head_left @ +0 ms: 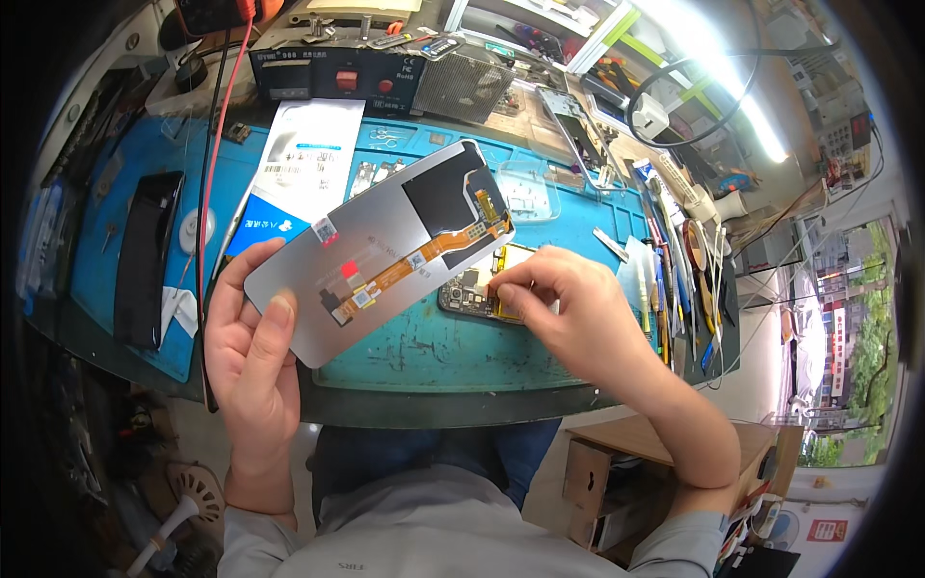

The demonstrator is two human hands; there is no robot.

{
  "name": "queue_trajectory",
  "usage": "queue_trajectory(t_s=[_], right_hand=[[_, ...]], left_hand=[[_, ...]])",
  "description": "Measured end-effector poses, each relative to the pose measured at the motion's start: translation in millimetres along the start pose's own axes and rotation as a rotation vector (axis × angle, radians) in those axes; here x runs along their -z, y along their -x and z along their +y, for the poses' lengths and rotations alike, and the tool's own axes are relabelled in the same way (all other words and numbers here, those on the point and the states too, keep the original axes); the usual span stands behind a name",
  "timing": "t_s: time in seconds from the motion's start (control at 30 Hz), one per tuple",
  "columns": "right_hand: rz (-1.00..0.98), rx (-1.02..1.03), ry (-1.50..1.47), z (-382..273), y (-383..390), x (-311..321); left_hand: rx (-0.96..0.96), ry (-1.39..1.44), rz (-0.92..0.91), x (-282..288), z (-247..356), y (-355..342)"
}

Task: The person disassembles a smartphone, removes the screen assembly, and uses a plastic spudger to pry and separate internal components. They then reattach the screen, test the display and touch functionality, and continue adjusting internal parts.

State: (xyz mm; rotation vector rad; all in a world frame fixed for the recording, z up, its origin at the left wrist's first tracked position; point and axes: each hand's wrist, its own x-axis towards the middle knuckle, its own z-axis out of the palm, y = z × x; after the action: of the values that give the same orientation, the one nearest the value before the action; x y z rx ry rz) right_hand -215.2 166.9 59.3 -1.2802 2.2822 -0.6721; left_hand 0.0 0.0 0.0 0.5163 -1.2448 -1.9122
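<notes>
My left hand (254, 352) grips the lower left corner of a phone display panel (361, 246), thumb on its silver back. An orange flex cable (395, 279) runs along that back, up to the black end. The panel is held tilted above the mat. Under its right edge lies an opened phone (469, 292), with a circuit board and yellow-edged parts showing. My right hand (564, 299) is over this phone, thumb and fingertips pinched together at the yellow edge. Whatever is between those fingertips is too small to make out. The panel hides part of the phone.
A teal work mat (424, 352) covers the bench. At left lie a black phone panel (149, 260) and a white spool (196, 229). A blue-and-white package (303, 164) sits behind the display. Tweezers and other hand tools (689, 275) line the right side; a black bench unit (332, 72) stands behind.
</notes>
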Motion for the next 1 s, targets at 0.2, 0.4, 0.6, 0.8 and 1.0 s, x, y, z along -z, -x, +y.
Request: queue_trajectory(t_s=[0.2, 0.4, 0.6, 0.8, 1.0], right_hand=[[-0.092, -0.011, 0.077, -3.9, -11.9, 6.3], [-0.077, 0.014, 0.08, -2.1, -10.5, 6.6], [-0.051, 0.078, 0.04, 4.7, -8.4, 6.0], [-0.02, 0.179, 0.079, 9.6, -6.8, 5.5], [-0.077, 0.256, 0.122, 6.1, -8.7, 8.2]], left_hand=[[-0.004, 0.005, 0.013, -1.4, 0.0, -0.2], [-0.002, 0.013, 0.004, -0.7, 1.7, 0.5], [0.001, 0.017, 0.01, -2.7, 2.8, 0.5], [0.009, 0.009, 0.012, -2.2, 2.0, 0.4], [0.011, 0.013, 0.02, -4.9, 4.0, 0.0]])
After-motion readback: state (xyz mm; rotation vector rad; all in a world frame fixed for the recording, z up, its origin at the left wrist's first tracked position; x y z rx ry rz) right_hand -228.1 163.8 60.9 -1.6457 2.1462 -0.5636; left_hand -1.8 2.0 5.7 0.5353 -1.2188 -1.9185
